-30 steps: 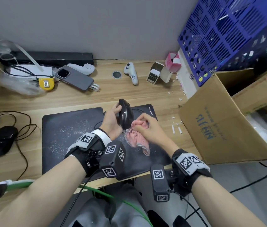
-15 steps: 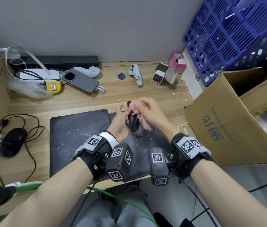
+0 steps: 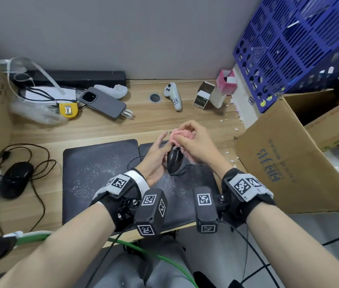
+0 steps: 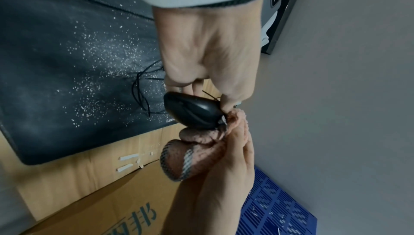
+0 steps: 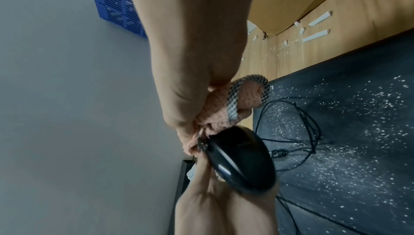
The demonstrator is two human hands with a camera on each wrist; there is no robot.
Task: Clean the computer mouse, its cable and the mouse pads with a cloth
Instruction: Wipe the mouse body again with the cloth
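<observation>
My left hand [image 3: 157, 153] grips a black computer mouse [image 3: 174, 161] and holds it tilted above the two dark mouse pads [image 3: 94, 163]. My right hand [image 3: 194, 142] clutches a bunched pink cloth [image 3: 182, 134] and presses it on the mouse's far end. In the left wrist view the cloth [image 4: 197, 148] sits against the tip of the mouse [image 4: 192, 113]. The right wrist view shows the mouse [image 5: 241, 157] under the cloth [image 5: 221, 113]. Its thin black cable [image 5: 291, 132] lies looped on a pad [image 5: 363, 141] speckled with white crumbs.
A second black mouse [image 3: 15, 179] with a tangled cable lies at the left desk edge. A phone [image 3: 104, 104], a white controller [image 3: 173, 96] and small boxes [image 3: 206, 98] line the back. A cardboard box [image 3: 289, 163] and blue crate [image 3: 299, 38] crowd the right.
Both hands have moved away from me with the mouse. The cloth, which hung below the mouse a second ago, is now bunched in my right hand at the mouse's far end.
</observation>
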